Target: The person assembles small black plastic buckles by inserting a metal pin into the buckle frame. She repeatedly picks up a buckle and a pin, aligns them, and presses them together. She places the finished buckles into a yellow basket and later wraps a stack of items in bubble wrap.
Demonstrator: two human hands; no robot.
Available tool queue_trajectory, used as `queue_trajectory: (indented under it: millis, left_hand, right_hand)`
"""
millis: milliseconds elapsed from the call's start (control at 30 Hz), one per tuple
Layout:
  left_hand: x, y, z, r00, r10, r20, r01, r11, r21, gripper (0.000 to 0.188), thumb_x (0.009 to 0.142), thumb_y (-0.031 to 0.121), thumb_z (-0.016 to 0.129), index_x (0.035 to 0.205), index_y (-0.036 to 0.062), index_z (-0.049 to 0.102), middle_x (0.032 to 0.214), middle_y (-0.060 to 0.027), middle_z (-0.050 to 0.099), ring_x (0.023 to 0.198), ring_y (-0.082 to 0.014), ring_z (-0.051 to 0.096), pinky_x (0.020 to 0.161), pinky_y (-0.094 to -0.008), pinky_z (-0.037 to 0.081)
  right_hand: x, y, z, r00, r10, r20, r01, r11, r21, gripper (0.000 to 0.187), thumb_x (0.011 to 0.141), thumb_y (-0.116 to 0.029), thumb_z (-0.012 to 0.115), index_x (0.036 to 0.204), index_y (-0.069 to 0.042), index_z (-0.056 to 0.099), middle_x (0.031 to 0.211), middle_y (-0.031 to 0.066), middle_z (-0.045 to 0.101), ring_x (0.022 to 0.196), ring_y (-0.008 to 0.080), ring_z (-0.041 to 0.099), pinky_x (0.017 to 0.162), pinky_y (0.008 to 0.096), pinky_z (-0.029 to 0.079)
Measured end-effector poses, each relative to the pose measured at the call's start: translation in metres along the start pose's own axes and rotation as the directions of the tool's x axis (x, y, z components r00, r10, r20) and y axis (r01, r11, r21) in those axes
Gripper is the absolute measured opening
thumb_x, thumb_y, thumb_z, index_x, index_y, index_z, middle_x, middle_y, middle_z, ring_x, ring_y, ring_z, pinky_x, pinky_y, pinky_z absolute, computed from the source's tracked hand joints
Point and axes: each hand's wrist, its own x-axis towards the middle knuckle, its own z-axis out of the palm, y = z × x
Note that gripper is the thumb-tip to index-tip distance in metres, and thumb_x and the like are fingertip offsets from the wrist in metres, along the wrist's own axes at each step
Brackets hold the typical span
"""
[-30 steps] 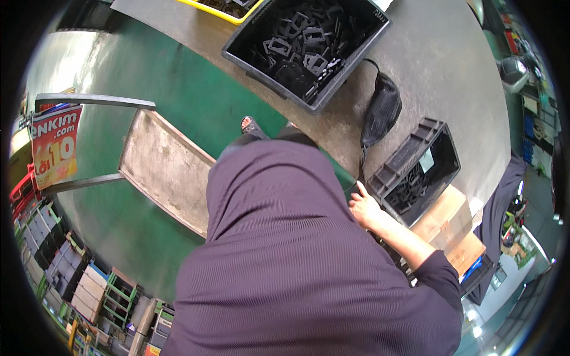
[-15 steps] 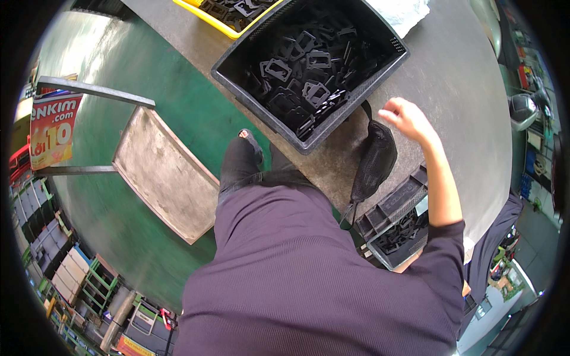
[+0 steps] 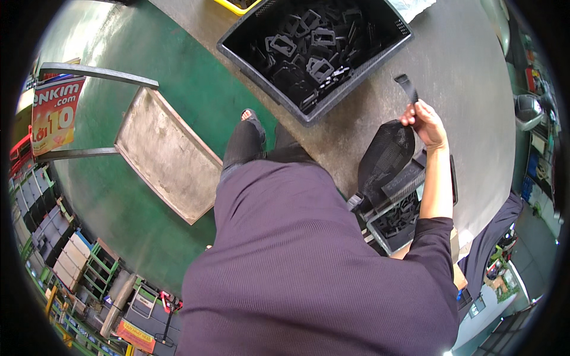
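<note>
My right hand (image 3: pixel 426 123) is closed on the strap end of a black mesh waist bag (image 3: pixel 386 155), with a short length of black strap (image 3: pixel 407 87) sticking up past the fingers. The bag hangs down from the hand, above the table's near edge. A buckle (image 3: pixel 355 202) shows at its lower end. Just below the bag, a small dark crate (image 3: pixel 389 240) holds black plastic parts. Of my left hand, only a tiny skin-coloured sliver (image 3: pixel 209 247) seems to show beside my shirt; its fingers are hidden.
A large black bin (image 3: pixel 261 89) full of black frame-shaped parts stands on the grey table (image 3: pixel 457 77). Behind it are a yellow tray (image 3: pixel 228 5) and a clear plastic bag (image 3: pixel 412 8). A flat trolley (image 3: pixel 169 151) with a grey frame stands on the green floor at left.
My right hand has come nearer and taken hold of the bag's strap, lifting and turning the bag. The view has shifted, so the large bin sits higher.
</note>
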Motion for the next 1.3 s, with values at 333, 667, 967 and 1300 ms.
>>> queue_trajectory:
  millis: [333, 667, 967, 1300]
  left_hand:
    - [-0.023, 0.087, -0.084, 0.908, 0.400, 0.122, -0.373, 0.906, -0.198, 0.030, 0.087, 0.021, 0.055, 0.111, 0.0042, 0.045, 0.073, -0.0011, 0.045, 0.070, -0.0149, 0.046, 0.079, -0.0339, 0.041]
    - [0.026, 0.211, 0.098, 0.788, 0.441, 0.430, -0.498, 0.867, 0.023, 0.035, 0.092, 0.023, 0.048, 0.123, 0.0084, 0.040, 0.079, 0.0010, 0.046, 0.065, -0.0090, 0.042, 0.063, -0.0279, 0.040]
    - [0.033, 0.213, 0.151, 0.769, 0.125, 0.627, -0.475, 0.769, 0.429, 0.064, 0.072, -0.003, 0.059, 0.128, 0.0109, 0.030, 0.074, 0.0044, 0.039, 0.066, -0.0031, 0.039, 0.062, -0.0171, 0.034]
    - [0.037, 0.223, 0.129, 0.733, 0.295, 0.613, -0.636, 0.615, 0.466, 0.057, 0.072, -0.006, 0.049, 0.123, 0.0094, 0.032, 0.078, 0.0021, 0.047, 0.067, -0.0027, 0.041, 0.062, -0.0185, 0.034]
  right_hand:
    - [-0.098, -0.017, 0.145, 0.997, 0.073, -0.012, -0.073, 0.996, -0.046, 0.021, 0.088, -0.017, 0.055, 0.081, 0.003, 0.057, 0.065, 0.0103, 0.060, 0.055, 0.0205, 0.061, 0.058, 0.0309, 0.051]
    - [-0.050, -0.007, 0.285, 0.987, 0.140, -0.077, -0.140, 0.990, 0.002, 0.018, 0.090, -0.015, 0.052, 0.092, 0.002, 0.057, 0.069, 0.0037, 0.057, 0.051, 0.0076, 0.052, 0.047, 0.0193, 0.044]
    - [0.012, 0.034, 0.365, 0.879, 0.423, 0.218, -0.369, 0.895, -0.250, 0.025, 0.090, -0.028, 0.053, 0.087, -0.005, 0.061, 0.056, -0.0050, 0.048, 0.044, 0.0015, 0.039, 0.040, 0.0163, 0.030]
    - [0.030, 0.034, 0.405, 0.835, 0.508, 0.211, -0.451, 0.852, -0.267, 0.028, 0.088, -0.030, 0.056, 0.079, -0.005, 0.063, 0.048, -0.0061, 0.040, 0.039, 0.0013, 0.032, 0.035, 0.0175, 0.021]
